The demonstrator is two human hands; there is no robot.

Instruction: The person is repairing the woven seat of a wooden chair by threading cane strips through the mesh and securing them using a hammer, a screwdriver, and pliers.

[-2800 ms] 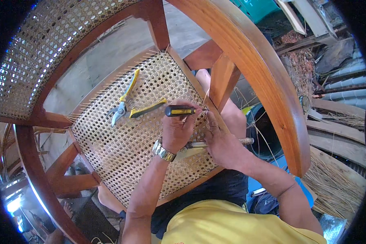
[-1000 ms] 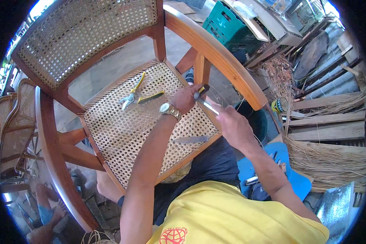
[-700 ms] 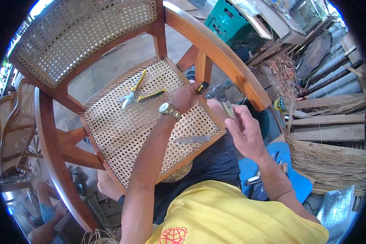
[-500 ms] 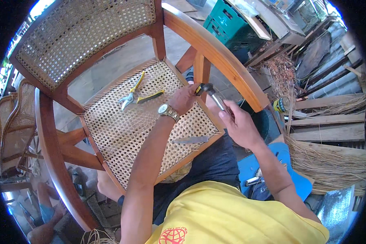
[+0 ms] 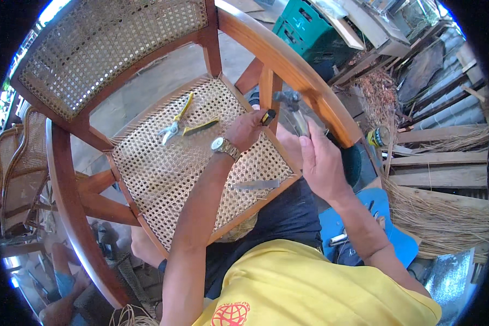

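A wooden armchair (image 5: pixel 288 49) with a woven cane seat (image 5: pixel 163 179) stands tilted before me. At the seat's right-hand frame, my left hand (image 5: pixel 245 132) is closed around a tool whose black-and-yellow handle end (image 5: pixel 268 117) sticks out; its lower part is hidden. My right hand (image 5: pixel 326 163) grips a hammer (image 5: pixel 296 111), its dark head raised just above and right of that handle end, apart from it. On the seat lie pruning shears (image 5: pixel 175 126) with yellow handles, open, and a flat metal blade (image 5: pixel 255 185) near the front edge. Loose cane ends bristle along the back of the seat.
A blue plastic surface (image 5: pixel 402 239) holding small tools is at my right. Beyond it lie bundles of cane strands (image 5: pixel 440 223) and wooden planks (image 5: pixel 440 176). Green crates (image 5: pixel 304 32) stand at the back. Another person's arm (image 5: pixel 65 288) shows at lower left, near other cane chairs (image 5: pixel 22 168).
My right hand has lifted the hammer up and slightly right, so its head has come away from the tool's handle end. My left hand has stayed in place.
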